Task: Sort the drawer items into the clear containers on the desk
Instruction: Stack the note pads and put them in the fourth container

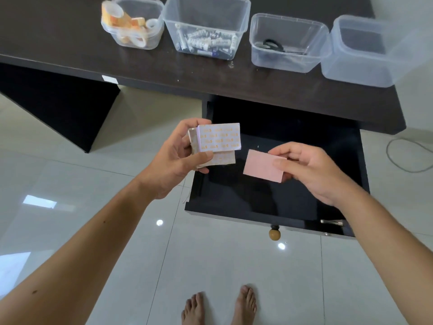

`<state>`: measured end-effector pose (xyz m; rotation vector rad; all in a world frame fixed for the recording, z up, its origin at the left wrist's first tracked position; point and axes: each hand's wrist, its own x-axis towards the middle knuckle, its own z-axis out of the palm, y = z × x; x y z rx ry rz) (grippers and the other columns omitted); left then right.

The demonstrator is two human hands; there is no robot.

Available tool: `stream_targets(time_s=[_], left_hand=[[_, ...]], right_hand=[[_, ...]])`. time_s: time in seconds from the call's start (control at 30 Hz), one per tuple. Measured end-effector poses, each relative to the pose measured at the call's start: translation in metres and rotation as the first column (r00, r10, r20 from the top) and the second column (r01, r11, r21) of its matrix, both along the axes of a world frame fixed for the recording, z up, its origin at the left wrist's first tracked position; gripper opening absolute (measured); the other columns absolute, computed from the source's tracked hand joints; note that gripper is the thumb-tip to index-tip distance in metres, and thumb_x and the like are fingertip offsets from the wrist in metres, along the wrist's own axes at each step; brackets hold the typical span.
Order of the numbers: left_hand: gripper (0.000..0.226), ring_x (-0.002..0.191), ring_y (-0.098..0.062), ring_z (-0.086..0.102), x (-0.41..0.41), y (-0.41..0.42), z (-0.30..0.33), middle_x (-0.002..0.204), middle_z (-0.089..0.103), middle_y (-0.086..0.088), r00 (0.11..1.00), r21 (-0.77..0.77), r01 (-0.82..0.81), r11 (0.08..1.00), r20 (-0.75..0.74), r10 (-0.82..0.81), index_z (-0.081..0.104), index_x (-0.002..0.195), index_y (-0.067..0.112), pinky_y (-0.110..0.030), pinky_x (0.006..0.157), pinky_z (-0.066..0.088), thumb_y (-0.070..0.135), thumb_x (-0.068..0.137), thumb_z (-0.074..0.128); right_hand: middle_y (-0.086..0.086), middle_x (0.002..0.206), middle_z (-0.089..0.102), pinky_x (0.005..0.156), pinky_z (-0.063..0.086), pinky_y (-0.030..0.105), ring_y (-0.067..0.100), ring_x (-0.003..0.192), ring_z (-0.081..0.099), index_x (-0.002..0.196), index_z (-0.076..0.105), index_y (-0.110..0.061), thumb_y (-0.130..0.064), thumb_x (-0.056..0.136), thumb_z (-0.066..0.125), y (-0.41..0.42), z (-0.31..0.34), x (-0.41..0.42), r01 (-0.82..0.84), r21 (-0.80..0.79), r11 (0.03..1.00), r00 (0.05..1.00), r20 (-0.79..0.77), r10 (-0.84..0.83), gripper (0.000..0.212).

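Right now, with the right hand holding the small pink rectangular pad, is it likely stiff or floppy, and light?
The small pink rectangular pad probably is fairly stiff: it juts out flat from the right hand, which pinches only one end, with no visible sag. It seems light, since the thumb and fingers alone carry it. Its thin flat shape should not roll, though loose sheets might fan.

— What did the left hand [174, 158] have over the open drawer [276, 198]?
— A small stack of white pads [219, 139] printed with orange marks, pinched between thumb and fingers, fanned and askew, above the drawer's left edge.
— And the right hand [311, 170]?
— It gripped a plain pink pad [262, 166], tilted, over the drawer's middle.
— The containers beyond the drawer?
— Four stood in a row: tape rolls [131, 24], batteries [206, 42], scissors [276, 46], and the rightmost container [360, 50] bare.
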<state>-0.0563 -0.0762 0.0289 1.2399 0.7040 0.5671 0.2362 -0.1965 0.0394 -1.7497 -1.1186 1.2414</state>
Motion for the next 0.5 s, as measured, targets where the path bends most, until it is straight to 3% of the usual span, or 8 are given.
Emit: stream_targets(time_s=[0.13, 0.23, 0.37, 0.5], left_hand=[[0.055, 0.123, -0.032, 0.067, 0.017, -0.008, -0.002, 0.136, 0.067, -0.013, 0.999, -0.022, 0.054, 0.998, 0.007, -0.054, 0.043, 0.143, 0.024, -0.037, 0.086, 0.062, -0.003, 0.1, 0.062], [0.058, 0.123, -0.032, 0.066, 0.039, -0.017, -0.008, 0.136, 0.066, -0.013, 0.996, -0.027, 0.094, 0.995, 0.006, -0.094, 0.043, 0.146, 0.023, -0.038, 0.086, 0.061, 0.0, 0.098, 0.068], [0.063, 0.125, -0.034, 0.065, 0.067, -0.028, -0.009, 0.138, 0.063, -0.013, 0.99, -0.029, 0.138, 0.99, 0.037, -0.137, 0.044, 0.147, 0.025, -0.04, 0.088, 0.061, 0.007, 0.093, 0.069], [0.065, 0.13, -0.036, 0.06, 0.087, -0.031, -0.009, 0.141, 0.059, -0.01, 0.984, -0.008, 0.171, 0.985, 0.054, -0.17, 0.042, 0.15, 0.03, -0.044, 0.089, 0.061, 0.008, 0.095, 0.07]], right_hand=[[0.001, 0.111, 0.079, 0.086, 0.056, 0.035, 0.02, 0.109, 0.071, 0.111, 0.076, -0.023, -0.017, 0.095, 0.069, -0.001, 0.03, 0.024, 0.114, 0.169, 0.979, 0.981, -0.177, -0.084, 0.019], [0.003, 0.112, 0.077, 0.086, 0.056, 0.032, 0.02, 0.108, 0.069, 0.11, 0.078, -0.024, -0.025, 0.087, 0.072, 0.002, 0.037, 0.029, 0.114, 0.229, 0.967, 0.968, -0.244, -0.057, 0.024], [0.015, 0.113, 0.076, 0.081, 0.057, 0.026, 0.019, 0.099, 0.071, 0.112, 0.08, -0.025, -0.016, 0.096, 0.074, 0.007, 0.029, 0.03, 0.04, 0.249, 0.968, 0.997, -0.075, -0.022, 0.019], [0.002, 0.109, 0.079, 0.082, 0.061, 0.028, 0.018, 0.096, 0.072, 0.114, 0.079, -0.028, -0.014, 0.1, 0.073, 0.003, 0.023, 0.035, 0.03, 0.266, 0.964, 0.998, 0.044, -0.044, 0.021]])
